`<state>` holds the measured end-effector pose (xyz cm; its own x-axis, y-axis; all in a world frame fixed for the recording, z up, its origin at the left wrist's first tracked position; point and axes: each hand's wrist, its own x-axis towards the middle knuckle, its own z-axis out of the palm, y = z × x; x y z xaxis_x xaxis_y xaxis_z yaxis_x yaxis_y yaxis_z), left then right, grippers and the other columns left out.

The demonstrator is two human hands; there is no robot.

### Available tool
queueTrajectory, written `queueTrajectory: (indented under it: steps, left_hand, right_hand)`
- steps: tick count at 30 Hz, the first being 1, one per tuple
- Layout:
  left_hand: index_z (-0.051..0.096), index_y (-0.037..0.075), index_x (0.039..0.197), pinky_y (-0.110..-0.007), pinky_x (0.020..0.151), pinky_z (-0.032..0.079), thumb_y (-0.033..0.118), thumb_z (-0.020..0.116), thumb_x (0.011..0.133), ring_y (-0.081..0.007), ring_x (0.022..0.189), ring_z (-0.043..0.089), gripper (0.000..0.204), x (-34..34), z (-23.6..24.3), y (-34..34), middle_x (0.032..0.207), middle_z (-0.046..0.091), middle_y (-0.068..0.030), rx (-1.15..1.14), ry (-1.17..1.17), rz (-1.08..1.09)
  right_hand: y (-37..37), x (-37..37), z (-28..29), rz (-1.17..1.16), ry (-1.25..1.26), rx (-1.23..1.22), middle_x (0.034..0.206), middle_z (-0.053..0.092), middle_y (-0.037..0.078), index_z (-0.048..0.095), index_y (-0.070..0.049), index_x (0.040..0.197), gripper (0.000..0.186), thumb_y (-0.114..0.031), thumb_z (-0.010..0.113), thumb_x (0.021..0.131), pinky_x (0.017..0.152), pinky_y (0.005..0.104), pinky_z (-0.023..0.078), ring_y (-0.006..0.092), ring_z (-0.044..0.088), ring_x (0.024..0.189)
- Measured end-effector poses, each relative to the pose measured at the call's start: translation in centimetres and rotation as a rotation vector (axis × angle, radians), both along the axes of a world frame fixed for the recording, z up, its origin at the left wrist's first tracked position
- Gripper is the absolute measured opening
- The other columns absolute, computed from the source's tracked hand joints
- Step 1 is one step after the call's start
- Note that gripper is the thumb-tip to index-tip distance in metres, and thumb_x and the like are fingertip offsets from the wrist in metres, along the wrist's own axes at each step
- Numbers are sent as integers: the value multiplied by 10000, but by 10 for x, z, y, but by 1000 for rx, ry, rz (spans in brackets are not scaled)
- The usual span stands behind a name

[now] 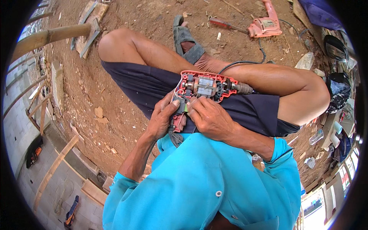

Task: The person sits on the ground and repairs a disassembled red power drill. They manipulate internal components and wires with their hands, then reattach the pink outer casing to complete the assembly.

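Observation:
An opened power drill (230,85) lies across my lap, its red half-shell exposing the motor (206,87), gears and chuck, with the chuck pointing right. My left hand (163,115) is closed around the top of the drill's handle, thumb pressed on the dark trigger switch (180,105). Thin pale wires (176,91) loop beside those fingers. My right hand (212,117) is closed in a pinch just below the motor, against a small green part (186,108) by the switch. What its fingertips hold is hidden.
On the dirt ahead lie the red outer half of a drill housing (266,27) and a red-handled screwdriver (221,23). A dark cord (245,61) runs over my leg. Wooden pieces (89,28) stand at left; plastic cups (316,137) and litter lie at right.

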<state>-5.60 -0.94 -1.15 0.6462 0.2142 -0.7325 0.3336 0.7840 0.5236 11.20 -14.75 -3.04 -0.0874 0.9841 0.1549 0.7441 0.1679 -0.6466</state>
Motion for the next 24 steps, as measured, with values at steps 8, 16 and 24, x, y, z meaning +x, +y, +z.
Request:
queueTrajectory:
  steps: [8,16,24]
  left_hand:
    - [387,0,1581,-252,581,572,255,520,1102,-118,673,669,558,-5,-12,-5,1026,705,-94,146,-13,-46]
    - [618,-18,1296,-239,497,544,436,530,1093,-119,574,669,505,15,-4,-5,827,720,-88,224,197,-67]
    - [655,-26,1217,-248,465,536,405,522,1095,-140,549,681,467,24,-1,-2,802,720,-92,160,268,-12]
  right_hand:
    - [-9,-2,-10,-119,31,123,1057,657,175,676,85,1088,368,-133,642,793,725,358,501,266,625,898]
    - [-17,19,-7,-273,207,128,1072,681,179,697,30,1085,328,-49,751,771,749,407,576,303,689,909]
    - [-3,86,7,-611,155,170,979,720,184,741,9,1053,243,24,816,822,746,408,619,347,742,863]
